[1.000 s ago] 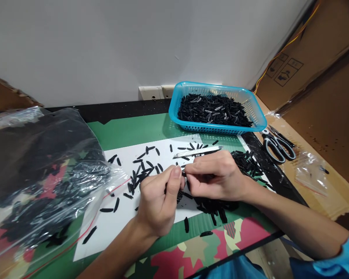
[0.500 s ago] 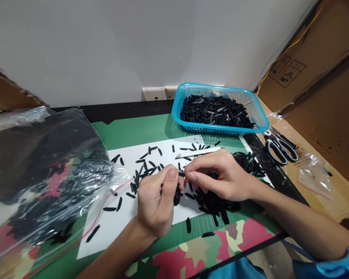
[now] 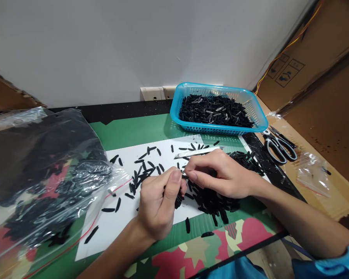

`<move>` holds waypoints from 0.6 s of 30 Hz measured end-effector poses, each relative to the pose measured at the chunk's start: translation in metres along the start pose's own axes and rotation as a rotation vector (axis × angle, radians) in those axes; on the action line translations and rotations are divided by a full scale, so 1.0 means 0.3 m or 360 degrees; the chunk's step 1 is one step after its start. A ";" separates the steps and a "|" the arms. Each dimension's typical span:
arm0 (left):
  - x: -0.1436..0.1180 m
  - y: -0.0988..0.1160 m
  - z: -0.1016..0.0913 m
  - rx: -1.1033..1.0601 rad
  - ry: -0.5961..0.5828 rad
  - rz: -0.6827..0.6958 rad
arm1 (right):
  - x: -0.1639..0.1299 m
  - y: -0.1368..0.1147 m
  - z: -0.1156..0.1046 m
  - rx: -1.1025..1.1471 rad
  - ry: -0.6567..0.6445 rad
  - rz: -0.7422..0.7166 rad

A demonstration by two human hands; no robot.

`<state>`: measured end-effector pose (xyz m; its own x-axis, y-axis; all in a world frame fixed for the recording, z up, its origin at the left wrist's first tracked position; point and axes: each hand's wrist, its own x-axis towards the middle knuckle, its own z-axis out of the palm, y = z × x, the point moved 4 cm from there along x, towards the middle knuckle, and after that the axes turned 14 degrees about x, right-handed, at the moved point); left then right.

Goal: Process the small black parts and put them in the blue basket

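Observation:
Over the white sheet point(image 3: 104, 228), my left hand point(image 3: 159, 203) is closed, with the thumb pressed on the curled fingers. My right hand point(image 3: 221, 174) pinches with thumb and forefinger just beside it. Between the fingertips of both hands is a small black strip point(image 3: 184, 177), mostly hidden. A dense heap of similar black strips point(image 3: 215, 203) lies under my right hand. More black strips point(image 3: 145, 168) are scattered on the sheet beyond my left hand. A thin white tool point(image 3: 197, 152) lies behind my right hand.
A blue basket point(image 3: 218, 130) full of black strips stands at the back. A large clear zip bag point(image 3: 46, 186) holding black pieces covers the left side. Scissors point(image 3: 279, 149) and a small plastic bag point(image 3: 312, 174) lie at right, by cardboard boxes point(image 3: 328, 77).
Both hands stay close together over the sheet. The left hand has shifted slightly right, and less of the black strip between the fingertips shows now. The view has moved a little.

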<state>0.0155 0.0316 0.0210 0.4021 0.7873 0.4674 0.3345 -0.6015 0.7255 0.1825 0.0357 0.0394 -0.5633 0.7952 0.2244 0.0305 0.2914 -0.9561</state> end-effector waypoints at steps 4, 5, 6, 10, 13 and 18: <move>0.000 -0.004 0.002 -0.0015 -0.0006 0.0004 | -0.004 0.000 0.005 0.0113 -0.0059 -0.0020; 0.000 -0.007 0.002 -0.0014 -0.0008 -0.0003 | -0.004 0.000 0.005 0.0138 -0.0061 -0.0020; -0.001 -0.009 0.002 -0.0009 -0.0007 -0.0011 | -0.004 0.000 0.005 0.0161 -0.0062 -0.0014; -0.006 -0.012 0.000 0.0049 0.0021 0.0012 | -0.003 0.001 0.007 0.0237 -0.0064 0.0013; -0.006 -0.011 -0.003 0.0137 0.0046 0.0074 | -0.003 0.004 0.009 0.0264 -0.0038 0.0041; 0.000 -0.001 -0.010 0.0396 0.0126 0.0318 | -0.004 0.018 0.023 0.0531 0.0043 0.0200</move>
<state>0.0127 0.0322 0.0223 0.4167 0.6527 0.6327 0.4576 -0.7520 0.4744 0.1776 0.0326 0.0328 -0.5499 0.8290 0.1017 -0.1758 0.0041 -0.9844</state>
